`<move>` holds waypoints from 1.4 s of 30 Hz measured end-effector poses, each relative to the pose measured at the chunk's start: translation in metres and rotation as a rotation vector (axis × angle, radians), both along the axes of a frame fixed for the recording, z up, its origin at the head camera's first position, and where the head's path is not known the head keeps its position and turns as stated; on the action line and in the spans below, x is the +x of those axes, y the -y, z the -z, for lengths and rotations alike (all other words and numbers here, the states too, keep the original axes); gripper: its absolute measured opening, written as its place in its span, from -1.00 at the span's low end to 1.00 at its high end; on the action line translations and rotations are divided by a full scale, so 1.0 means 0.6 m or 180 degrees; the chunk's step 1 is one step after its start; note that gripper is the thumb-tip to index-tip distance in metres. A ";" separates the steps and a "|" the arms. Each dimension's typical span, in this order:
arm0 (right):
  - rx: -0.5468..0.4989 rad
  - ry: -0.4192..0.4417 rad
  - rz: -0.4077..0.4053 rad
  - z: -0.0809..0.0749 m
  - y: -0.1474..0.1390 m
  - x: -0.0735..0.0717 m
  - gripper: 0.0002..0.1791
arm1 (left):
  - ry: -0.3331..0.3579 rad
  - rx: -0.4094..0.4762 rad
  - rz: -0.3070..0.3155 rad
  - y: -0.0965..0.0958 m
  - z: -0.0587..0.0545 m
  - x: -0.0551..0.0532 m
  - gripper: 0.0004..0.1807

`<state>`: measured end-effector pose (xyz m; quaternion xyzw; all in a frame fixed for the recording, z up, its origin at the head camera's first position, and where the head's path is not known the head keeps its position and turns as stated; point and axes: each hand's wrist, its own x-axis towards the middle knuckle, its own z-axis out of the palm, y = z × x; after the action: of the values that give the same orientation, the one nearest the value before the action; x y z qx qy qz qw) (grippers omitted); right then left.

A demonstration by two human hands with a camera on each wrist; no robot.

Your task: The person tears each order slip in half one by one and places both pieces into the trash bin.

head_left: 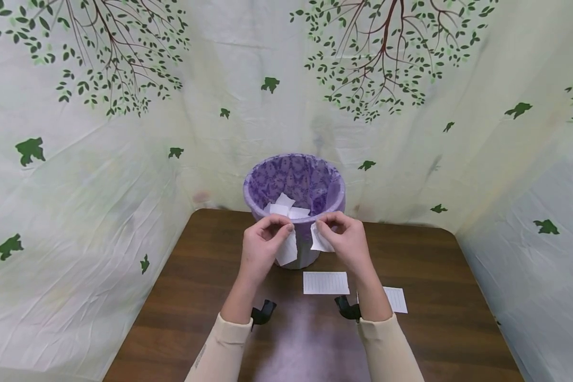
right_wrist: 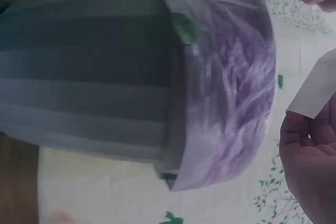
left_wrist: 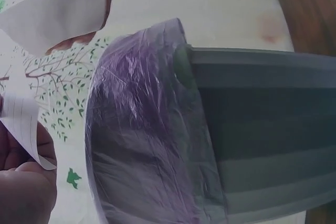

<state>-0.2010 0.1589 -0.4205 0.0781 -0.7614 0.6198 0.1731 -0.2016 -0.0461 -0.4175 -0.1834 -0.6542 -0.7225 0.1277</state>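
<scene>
In the head view my left hand [head_left: 259, 248] pinches a torn piece of paper [head_left: 288, 252] between thumb and fingers. My right hand [head_left: 349, 243] pinches another paper piece [head_left: 319, 241], apart from the first. Both hands are at the near rim of a grey waste bin [head_left: 305, 259] with a purple patterned liner [head_left: 286, 178] folded over its rim. Several white paper scraps [head_left: 281, 204] show inside the liner. The left wrist view shows ruled lines on the left paper [left_wrist: 23, 121]. In the right wrist view, the right paper [right_wrist: 317, 87] looks plain.
On the brown wooden table [head_left: 172, 318] lie a lined paper slip [head_left: 326, 283] in front of the bin and a second lined slip [head_left: 395, 300], partly hidden by the right forearm. Cloth walls printed with trees [head_left: 384, 48] stand behind and at both sides.
</scene>
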 end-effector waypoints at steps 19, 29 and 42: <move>-0.0352 -0.0033 0.0166 -0.045 0.029 -0.079 -0.85 | 0.0016 0.0440 -0.0351 -0.005 -0.034 -0.076 -0.86; -0.0210 -0.0013 0.0405 -0.044 0.035 -0.119 -0.85 | 0.0015 0.0538 -0.0458 -0.015 -0.057 -0.115 -0.97; 0.0072 -0.0183 0.0630 -0.039 0.046 -0.127 -0.87 | 0.0114 0.0327 -0.0945 -0.024 -0.054 -0.152 -0.84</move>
<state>-0.2771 0.1316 -0.3971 0.0222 -0.7671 0.5886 0.2544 -0.2928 -0.0316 -0.3854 -0.0650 -0.6386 -0.7314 0.2305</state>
